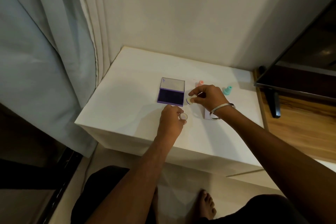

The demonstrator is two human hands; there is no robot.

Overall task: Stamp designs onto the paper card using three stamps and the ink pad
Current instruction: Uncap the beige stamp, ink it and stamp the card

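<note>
As the scene is read from the left, the ink pad (171,94) is found open on the white tabletop (127,96), its clear lid (173,83) raised behind the dark purple pad. It is judged rigid and light; the case edges are the place to steady it, since the inked face would stain fingers. A small mark sits at the lid's corner, but it is too small to be read.

Just in front of it, the left hand (171,120) is curled round a small round cap (183,116), judged light, smooth and easily dropped.

The right hand (207,98) pinches a pale stamp (190,99) by its body, the purple-stained face tilted sideways. The stamp is judged light and hard, best gripped at the narrow handle, clear of the face.

Behind this hand stands a pink stamp (200,83); further right, a teal stamp (227,90) stands apart.

A pale card (207,114) lies partly hidden under the right wrist. No legible writing is seen.
</note>
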